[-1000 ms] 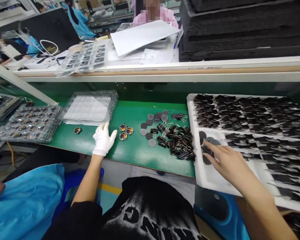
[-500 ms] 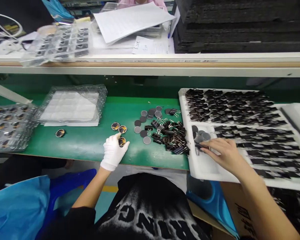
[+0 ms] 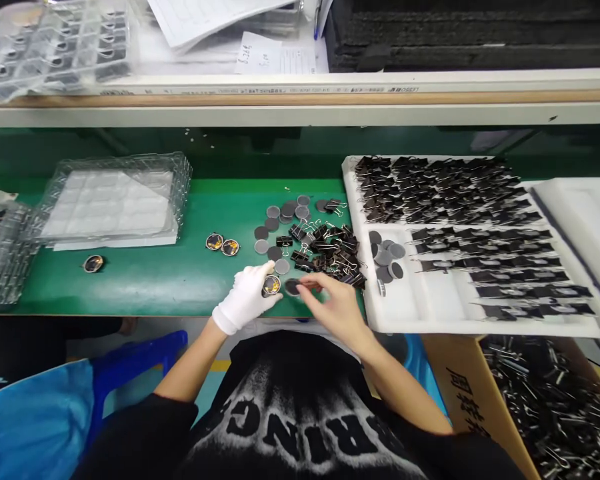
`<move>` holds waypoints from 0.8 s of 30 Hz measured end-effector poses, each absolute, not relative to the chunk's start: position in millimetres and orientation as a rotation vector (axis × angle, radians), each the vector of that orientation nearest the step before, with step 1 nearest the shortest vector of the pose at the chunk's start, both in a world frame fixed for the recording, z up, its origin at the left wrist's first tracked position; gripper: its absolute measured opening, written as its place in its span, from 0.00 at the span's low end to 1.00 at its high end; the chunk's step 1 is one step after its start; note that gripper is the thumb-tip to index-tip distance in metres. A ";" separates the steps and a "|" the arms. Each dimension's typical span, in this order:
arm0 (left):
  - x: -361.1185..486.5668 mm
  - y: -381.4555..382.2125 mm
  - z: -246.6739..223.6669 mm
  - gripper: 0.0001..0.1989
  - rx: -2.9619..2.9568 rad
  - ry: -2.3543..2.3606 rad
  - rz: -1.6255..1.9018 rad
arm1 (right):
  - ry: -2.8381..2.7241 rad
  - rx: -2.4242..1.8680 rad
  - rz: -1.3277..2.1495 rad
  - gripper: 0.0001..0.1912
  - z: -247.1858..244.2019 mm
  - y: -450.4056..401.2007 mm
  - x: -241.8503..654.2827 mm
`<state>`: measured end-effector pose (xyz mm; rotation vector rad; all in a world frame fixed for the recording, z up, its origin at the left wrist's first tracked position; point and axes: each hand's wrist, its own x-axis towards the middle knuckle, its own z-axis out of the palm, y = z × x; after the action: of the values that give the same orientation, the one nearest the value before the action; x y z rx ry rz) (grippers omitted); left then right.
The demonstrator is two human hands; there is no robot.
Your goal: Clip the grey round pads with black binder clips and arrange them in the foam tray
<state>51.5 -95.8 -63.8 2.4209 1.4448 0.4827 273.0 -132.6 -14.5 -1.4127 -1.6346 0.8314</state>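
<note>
Two hands [image 3: 250,297] [image 3: 333,307], perhaps joining round badge [image 3: 271,285], grey disc [image 3: 293,287].

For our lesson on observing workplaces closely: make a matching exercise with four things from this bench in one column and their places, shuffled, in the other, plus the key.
Things
1. round gold-rimmed badge
2. loose pile of black binder clips
3. stack of clear plastic trays
4. white foam tray

Places
A. far left of the green mat
B. right of the mat
C. in the white-gloved left hand
D. middle of the mat

Pairs: 1-C, 2-D, 3-A, 4-B
</note>
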 end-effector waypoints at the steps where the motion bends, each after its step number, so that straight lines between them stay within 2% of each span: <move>1: 50.5 -95.8 -63.9 0.34 2.423 1.434 0.479 | -1.677 -1.411 0.860 0.05 -20.0 -129.8 260.7; 4: 47.4 -96.4 -63.8 0.35 2.418 1.415 0.462 | -1.893 -1.422 0.821 0.07 -36.6 -119.4 239.2; 10: 44.4 -99.2 -63.9 0.33 2.412 1.342 0.526 | -2.202 -1.541 0.218 0.12 -46.0 -118.8 238.1; 15: 55.5 -104.3 -59.8 0.40 2.358 1.597 0.506 | -2.135 -1.691 -0.165 0.13 -27.5 -113.8 260.3; 17: 61.6 -105.3 -58.3 0.32 2.312 1.727 0.497 | -2.132 -1.754 -0.179 0.12 -19.6 -107.6 270.8; 20: 65.9 -106.8 -58.3 0.21 2.291 1.762 0.509 | -2.105 -1.696 -0.018 0.13 -8.2 -105.0 278.6; 22: 64.8 -109.5 -58.8 0.22 2.299 1.742 0.522 | -2.025 -1.666 0.100 0.13 -2.1 -111.1 276.6; 24: 62.1 -113.6 -58.0 0.30 2.300 1.774 0.504 | -1.968 -1.669 0.190 0.12 -0.9 -121.8 270.8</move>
<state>62.1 -113.6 -58.0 2.3004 1.7740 0.5038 270.8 -121.8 -0.9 -1.6695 -1.9683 0.1896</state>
